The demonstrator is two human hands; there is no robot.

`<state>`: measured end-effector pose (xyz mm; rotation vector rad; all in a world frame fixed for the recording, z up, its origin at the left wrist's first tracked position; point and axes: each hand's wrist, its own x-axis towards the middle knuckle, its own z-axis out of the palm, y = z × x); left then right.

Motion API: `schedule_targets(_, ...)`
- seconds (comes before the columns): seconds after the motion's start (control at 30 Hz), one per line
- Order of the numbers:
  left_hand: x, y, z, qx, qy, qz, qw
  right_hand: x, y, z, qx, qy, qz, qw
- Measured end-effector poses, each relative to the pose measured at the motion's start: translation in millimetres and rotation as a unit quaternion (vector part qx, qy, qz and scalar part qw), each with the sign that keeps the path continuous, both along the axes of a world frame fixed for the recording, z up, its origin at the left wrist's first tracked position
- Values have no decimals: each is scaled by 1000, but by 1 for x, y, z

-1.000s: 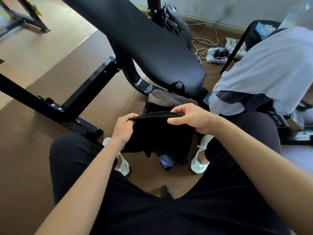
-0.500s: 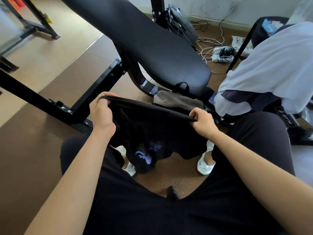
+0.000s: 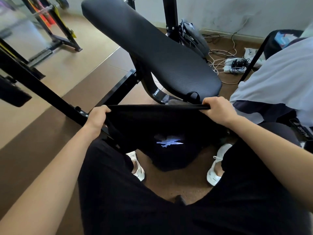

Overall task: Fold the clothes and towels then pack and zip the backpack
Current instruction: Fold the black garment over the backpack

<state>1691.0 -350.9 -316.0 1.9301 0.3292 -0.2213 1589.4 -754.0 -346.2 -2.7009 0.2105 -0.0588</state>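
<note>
I hold a black garment [image 3: 152,126] with a pale blue print stretched out flat between my knees. My left hand [image 3: 97,117] grips its left top corner, and my right hand [image 3: 218,110] grips its right top corner, so the top edge runs taut between them. The cloth hangs down toward the floor between my white shoes. Behind its top edge a grey folded cloth [image 3: 174,102] peeks out, mostly hidden. A white and dark garment [image 3: 277,85] is draped at the right. A dark bag [image 3: 193,39] leans against the bench post at the back.
A black padded weight bench [image 3: 152,48] slants across in front of me, with its steel frame [image 3: 50,97] running left. Cables and a power strip [image 3: 233,65] lie on the brown floor by the wall. Another rack [image 3: 55,31] stands far left.
My hands have moved apart and lifted, spreading the bunched black garment wide so its top edge is taut and the blue print shows. The view has tilted up a little.
</note>
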Motion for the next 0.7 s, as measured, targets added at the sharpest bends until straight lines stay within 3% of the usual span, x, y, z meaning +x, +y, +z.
schedule_targets(0.07, 1, 9, -11, 1, 67, 3, 998, 5, 1, 11, -43, 38, 44, 997)
schedule_targets(0.13, 0, 14, -20, 34, 89, -18, 995, 12, 4, 20, -48, 14, 40, 998)
schedule_targets(0.27, -1, 14, -30, 117, 53, -135, 982, 27, 9, 31, -55, -69, -16, 996)
schedule_targets(0.43, -2, 14, -37, 218, 14, -227, 949, 49, 16, 49, -69, -62, -94, 991)
schedule_targets(0.57, 2, 12, -48, 204, 32, -162, 965, 62, 22, 69, -47, -12, -97, 994)
schedule_targets(0.7, 2, 11, -56, 125, 106, -79, 983, 73, 7, 80, 1, 8, 8, 1000)
